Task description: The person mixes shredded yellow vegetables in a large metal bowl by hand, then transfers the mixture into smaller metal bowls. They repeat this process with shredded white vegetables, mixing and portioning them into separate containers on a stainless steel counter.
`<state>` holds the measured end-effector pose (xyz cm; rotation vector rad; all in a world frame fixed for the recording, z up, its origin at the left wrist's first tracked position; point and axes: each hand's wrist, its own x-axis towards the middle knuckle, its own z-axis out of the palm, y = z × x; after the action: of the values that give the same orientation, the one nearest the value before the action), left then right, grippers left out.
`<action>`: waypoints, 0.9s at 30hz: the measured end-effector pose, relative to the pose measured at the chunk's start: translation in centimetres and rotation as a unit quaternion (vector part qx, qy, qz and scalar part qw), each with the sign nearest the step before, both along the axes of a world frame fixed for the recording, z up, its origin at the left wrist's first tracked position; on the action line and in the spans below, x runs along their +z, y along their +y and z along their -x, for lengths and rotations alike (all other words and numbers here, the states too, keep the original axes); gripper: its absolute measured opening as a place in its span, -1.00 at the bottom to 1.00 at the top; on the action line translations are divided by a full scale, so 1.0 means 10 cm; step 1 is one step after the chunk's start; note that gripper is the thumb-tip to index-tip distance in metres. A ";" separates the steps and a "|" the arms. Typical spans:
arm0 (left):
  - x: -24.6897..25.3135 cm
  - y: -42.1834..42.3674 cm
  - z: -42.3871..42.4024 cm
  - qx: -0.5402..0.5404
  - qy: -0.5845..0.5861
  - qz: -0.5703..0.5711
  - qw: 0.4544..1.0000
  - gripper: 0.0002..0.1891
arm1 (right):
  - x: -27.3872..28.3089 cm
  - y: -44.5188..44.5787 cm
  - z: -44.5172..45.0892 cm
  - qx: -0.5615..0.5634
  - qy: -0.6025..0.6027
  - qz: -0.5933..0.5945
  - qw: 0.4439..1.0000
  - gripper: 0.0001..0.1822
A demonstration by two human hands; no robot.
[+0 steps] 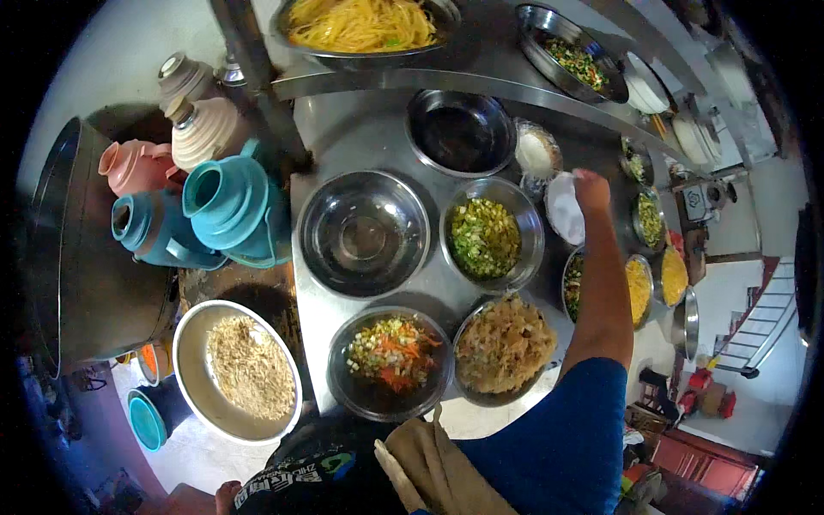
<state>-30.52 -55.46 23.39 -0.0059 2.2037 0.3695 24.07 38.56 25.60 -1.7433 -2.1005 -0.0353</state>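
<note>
At the right, my right hand [589, 187] is at the rim of a white bowl [565, 209]; its fingers look bent, but their grip is unclear. My left hand [228, 496] shows only partly at the bottom edge, beside the black apron. Before me stand an empty steel bowl [364, 235], a bowl of chopped green vegetables [486, 238], a bowl of diced vegetables with orange shreds [389, 354] and a heaped bowl of pale brown shredded food [505, 347]. A dark steel basin [460, 132] and a plastic-wrapped container [537, 151] stand behind.
A steel shelf [450, 78] crosses above the table, bearing a bowl of yellow shreds [364, 26]. Thermos flasks [232, 199] and a large metal drum [96, 257] stand left. A white basin of pale shreds [251, 367] is lower left. More filled bowls [637, 290] line the right.
</note>
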 end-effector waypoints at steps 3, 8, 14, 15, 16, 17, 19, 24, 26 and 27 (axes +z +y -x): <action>0.42 0.52 -0.24 0.024 -0.020 0.003 0.999 -0.86 | 0.00 0.35 0.44 0.051 0.054 0.111 0.991 -0.62; 0.86 0.94 -0.48 0.033 -0.032 0.003 0.999 -0.84 | -0.36 0.66 0.99 0.035 -0.116 0.145 0.982 -0.51; 1.11 1.03 -0.57 0.064 -0.041 -0.028 0.997 -0.82 | -0.90 1.15 0.41 -0.028 -0.114 0.071 0.990 -0.57; 1.03 0.98 -0.53 0.122 -0.036 -0.009 0.992 -0.84 | -0.86 1.25 0.25 -0.032 -0.096 0.093 0.990 -0.58; 0.94 0.78 -0.62 0.187 -0.033 0.020 0.982 -0.82 | -0.70 1.16 0.45 -0.058 -0.126 0.138 0.981 -0.57; 0.61 0.05 -0.55 0.127 -0.046 -0.002 0.991 -0.80 | -0.53 0.94 0.64 0.108 -0.108 0.007 0.988 -0.54; 0.54 0.19 -0.44 0.046 0.008 0.022 0.999 -0.74 | -0.08 0.65 0.73 0.023 0.167 0.124 0.978 -0.53; 0.16 -0.16 -0.16 0.064 0.029 -0.058 0.996 -0.74 | 0.55 -0.32 1.34 0.188 0.532 0.328 0.758 -0.58; 0.23 0.23 0.11 0.001 0.041 -0.065 0.997 -0.73 | 1.04 -1.16 1.79 0.209 0.536 0.292 0.764 -0.60; 0.20 0.31 0.26 -0.032 0.046 -0.092 0.994 -0.73 | 1.21 -1.56 2.04 0.219 0.534 0.263 0.773 -0.61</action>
<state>-33.12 -52.34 25.37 0.1858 2.2469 0.5437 3.70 22.95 37.72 -0.9586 -1.5521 1.4353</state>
